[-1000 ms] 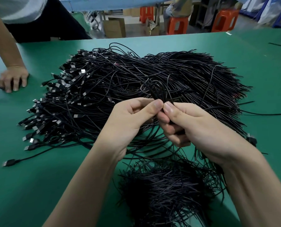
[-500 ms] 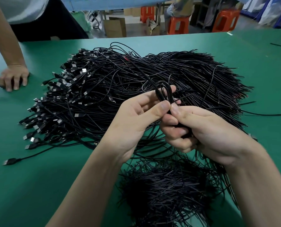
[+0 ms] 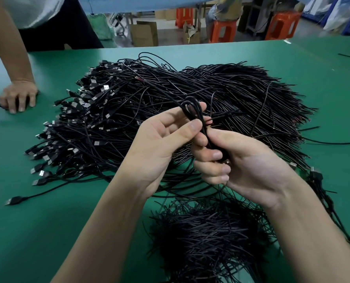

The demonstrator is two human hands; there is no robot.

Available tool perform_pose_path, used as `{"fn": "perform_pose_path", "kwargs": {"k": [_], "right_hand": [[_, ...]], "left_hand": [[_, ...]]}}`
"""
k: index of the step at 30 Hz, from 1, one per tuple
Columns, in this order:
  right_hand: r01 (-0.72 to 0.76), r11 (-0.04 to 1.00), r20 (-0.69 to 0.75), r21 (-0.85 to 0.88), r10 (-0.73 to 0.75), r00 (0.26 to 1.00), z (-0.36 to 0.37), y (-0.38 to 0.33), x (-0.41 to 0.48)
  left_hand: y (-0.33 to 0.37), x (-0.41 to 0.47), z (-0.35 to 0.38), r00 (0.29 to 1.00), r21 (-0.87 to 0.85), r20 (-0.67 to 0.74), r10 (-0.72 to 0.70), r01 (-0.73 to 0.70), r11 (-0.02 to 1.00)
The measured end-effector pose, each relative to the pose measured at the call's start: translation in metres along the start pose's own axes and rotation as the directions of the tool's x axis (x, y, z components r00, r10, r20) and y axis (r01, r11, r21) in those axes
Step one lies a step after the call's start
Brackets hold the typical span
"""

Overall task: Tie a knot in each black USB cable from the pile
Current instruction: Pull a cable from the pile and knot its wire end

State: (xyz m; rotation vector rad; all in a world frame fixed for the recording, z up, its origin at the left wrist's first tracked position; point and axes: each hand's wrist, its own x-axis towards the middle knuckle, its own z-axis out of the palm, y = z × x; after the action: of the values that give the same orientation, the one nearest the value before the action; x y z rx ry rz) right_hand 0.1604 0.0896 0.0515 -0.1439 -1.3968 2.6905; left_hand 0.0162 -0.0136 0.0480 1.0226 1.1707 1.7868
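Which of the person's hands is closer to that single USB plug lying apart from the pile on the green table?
Left. The left hand is up and to the right of the USB plug; the right hand lies farther right, beyond the left.

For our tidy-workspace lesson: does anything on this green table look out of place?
Only slightly: one stray cable lies alone at the far right of the table, apart from the big pile. Nothing looks damaged.

Nothing readable here: the USB plugs (image 3: 97, 143) in the pile (image 3: 231, 88) are too small and blurred, and the cardboard box (image 3: 144, 34) beyond the table (image 3: 37, 231) shows no legible print.
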Motion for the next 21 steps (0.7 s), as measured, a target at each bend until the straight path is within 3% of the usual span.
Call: {"fn": "perform_pose_path", "kwargs": {"k": [7,10,15,21], "right_hand": [[0.064,0.905,-0.208,-0.42,-0.164,0.964,0.005,-0.003,-0.001],[0.044,0.844,-0.277,-0.535,-0.225,0.934,0.008,-0.003,0.001],[0.066,0.827,-0.283,-0.558,-0.265,0.922,0.01,-0.004,0.001],[0.061,0.868,-0.254,-0.493,-0.21,0.944,0.007,-0.004,-0.001]], "left_hand": [[-0.006,0.0,0.0,0.993,0.226,-0.12,-0.015,0.042,0.973],[-0.008,0.001,0.001,0.991,0.235,-0.132,-0.005,0.036,0.971],[-0.005,0.001,0.005,0.993,0.196,-0.1,0.055,-0.034,0.98],[-0.01,0.001,0.009,0.988,0.177,-0.089,0.126,-0.109,0.978]]}}
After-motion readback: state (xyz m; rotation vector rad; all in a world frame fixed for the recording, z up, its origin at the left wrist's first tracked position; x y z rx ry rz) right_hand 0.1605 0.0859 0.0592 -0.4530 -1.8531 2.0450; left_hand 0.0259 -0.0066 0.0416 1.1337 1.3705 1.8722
